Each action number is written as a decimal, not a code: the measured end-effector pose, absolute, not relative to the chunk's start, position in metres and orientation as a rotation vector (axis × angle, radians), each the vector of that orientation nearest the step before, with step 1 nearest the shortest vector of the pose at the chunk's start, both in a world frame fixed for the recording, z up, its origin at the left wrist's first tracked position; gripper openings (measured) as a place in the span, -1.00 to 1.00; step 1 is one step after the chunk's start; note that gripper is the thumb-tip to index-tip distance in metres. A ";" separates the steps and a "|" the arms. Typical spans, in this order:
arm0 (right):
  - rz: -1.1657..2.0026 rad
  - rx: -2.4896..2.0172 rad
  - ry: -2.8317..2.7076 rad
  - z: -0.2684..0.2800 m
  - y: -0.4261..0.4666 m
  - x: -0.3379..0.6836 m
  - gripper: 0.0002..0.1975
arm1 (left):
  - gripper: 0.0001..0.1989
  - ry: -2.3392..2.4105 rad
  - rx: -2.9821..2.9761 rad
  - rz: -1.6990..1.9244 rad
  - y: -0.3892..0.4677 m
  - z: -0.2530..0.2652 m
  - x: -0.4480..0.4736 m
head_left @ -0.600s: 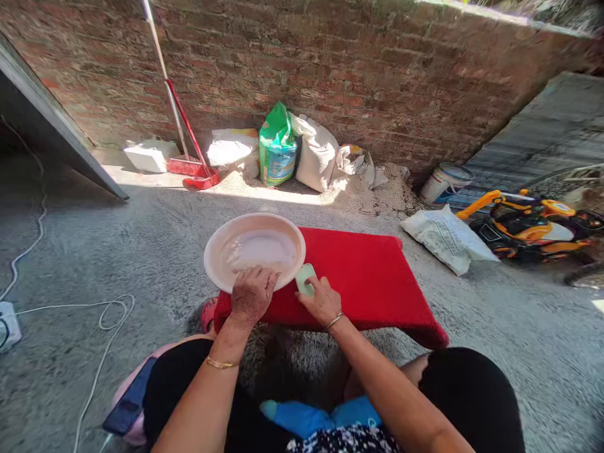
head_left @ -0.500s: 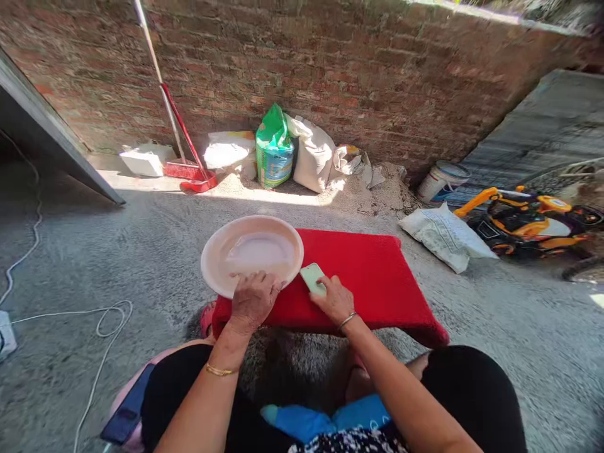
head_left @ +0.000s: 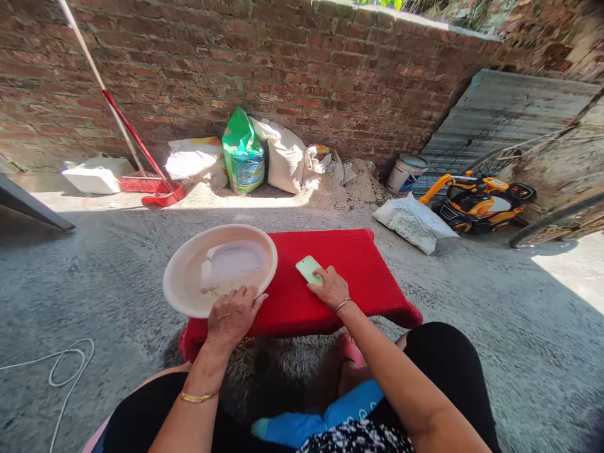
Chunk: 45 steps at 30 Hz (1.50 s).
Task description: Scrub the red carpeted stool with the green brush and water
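A pale pink plastic basin (head_left: 177, 286) with clear water in it sits on the left end of a low bench covered in red cloth (head_left: 349, 251). My left hand (head_left: 233, 314) grips the basin's near rim, fingers curled over the edge and thumb to the right. A light green phone (head_left: 307, 267) lies on the red cloth, right of the basin and apart from it. My right hand (head_left: 333, 288) holds the phone by its near right end, thumb and fingers closed on it. The fingertips are partly hidden.
Along the brick wall (head_left: 198, 69) stand a red dustpan (head_left: 165, 194), a green bag (head_left: 243, 154), a white sack (head_left: 285, 157) and a bucket (head_left: 406, 173). A flat sack (head_left: 413, 220) and a toy excavator (head_left: 481, 201) are at right. A white cable (head_left: 70, 371) lies at left.
The view has turned to the right. My right hand and the phone have moved rightward over the cloth, widening the gap to the basin. My left hand stays on the rim.
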State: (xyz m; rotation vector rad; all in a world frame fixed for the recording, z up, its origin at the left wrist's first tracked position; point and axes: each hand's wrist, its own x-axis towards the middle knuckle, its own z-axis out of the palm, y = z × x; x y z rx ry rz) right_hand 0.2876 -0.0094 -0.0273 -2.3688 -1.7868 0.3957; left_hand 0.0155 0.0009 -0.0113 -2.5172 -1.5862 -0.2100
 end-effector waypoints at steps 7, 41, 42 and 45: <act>0.229 -2.854 -0.923 -0.015 -0.081 0.461 -0.47 | -0.58 -1.610 -2.524 -0.141 -0.002 -0.005 0.018; 0.809 -1.466 -2.094 0.019 -0.094 0.434 -0.88 | -0.31 -0.857 -3.171 -0.040 -0.045 0.014 0.217; 0.857 -1.432 -2.077 0.018 -0.091 0.437 -0.86 | -0.33 -0.870 -3.191 -0.023 -0.044 0.014 0.218; 0.923 -1.371 -1.964 0.002 -0.077 0.449 -0.73 | -0.35 -0.930 -3.202 -0.006 -0.037 0.010 0.219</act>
